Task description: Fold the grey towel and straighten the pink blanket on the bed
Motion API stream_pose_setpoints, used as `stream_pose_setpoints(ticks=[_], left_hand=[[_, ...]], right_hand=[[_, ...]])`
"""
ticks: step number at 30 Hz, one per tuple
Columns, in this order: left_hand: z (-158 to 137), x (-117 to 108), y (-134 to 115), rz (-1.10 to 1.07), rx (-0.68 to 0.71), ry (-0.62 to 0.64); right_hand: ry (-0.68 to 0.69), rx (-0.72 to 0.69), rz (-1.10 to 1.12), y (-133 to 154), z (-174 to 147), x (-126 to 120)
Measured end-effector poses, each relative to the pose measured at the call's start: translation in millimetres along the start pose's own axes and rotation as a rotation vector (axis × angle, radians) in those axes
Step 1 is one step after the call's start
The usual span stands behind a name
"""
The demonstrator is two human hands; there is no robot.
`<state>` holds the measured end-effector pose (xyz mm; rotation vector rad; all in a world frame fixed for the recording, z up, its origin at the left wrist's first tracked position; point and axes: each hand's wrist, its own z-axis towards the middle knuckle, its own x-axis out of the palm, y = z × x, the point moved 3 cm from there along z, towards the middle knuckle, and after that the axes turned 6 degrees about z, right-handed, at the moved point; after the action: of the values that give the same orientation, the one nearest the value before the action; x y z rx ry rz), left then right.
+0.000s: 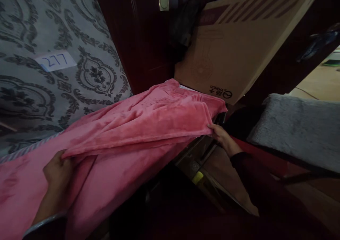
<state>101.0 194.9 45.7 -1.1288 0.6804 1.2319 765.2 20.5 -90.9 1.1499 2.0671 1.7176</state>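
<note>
A pink plush blanket [148, 123] is stretched between my two hands, its near edge running nearly straight from one to the other. My left hand [58, 171] pinches one corner at the lower left. At the right, my right hand [221, 135] grips the other near corner between thumb and fingers. Behind the raised edge, the blanket lies in soft wrinkles towards the wall. Beneath it spreads more pink fabric [117, 183] of the same shade, covering a long raised surface. Whether the two layers are one piece I cannot tell.
Patterned grey wallpaper [98, 73] with a paper marked 277 [56, 61] rises at the left. A large cardboard box [220, 49] leans at the back against dark red wood. To the right stands a grey plush-covered seat [300, 126]. Something yellow [198, 177] lies below on the floor side.
</note>
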Motion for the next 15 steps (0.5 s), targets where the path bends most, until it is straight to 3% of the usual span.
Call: stream_pose_setpoints(ticks=[3, 10, 13, 15], left_hand=[[0.5, -0.4, -0.9, 0.03, -0.059, 0.013], [-3.1, -3.6, -8.4, 0.031, -0.08, 0.033], [-2.2, -3.3, -7.3, 0.009, -0.087, 0.027], [-0.9, -5.5, -6.7, -0.02, -0.085, 0.007]], right_hand=[[0.008, 0.063, -0.017, -26.1, -0.7, -7.1], [0.125, 0.103, -0.021, -41.0, -6.6, 0.9], [0.133, 0.085, -0.02, -36.2, -15.5, 4.5], [0.1, 0.016, -0.018, -15.6, -17.5, 3.3]])
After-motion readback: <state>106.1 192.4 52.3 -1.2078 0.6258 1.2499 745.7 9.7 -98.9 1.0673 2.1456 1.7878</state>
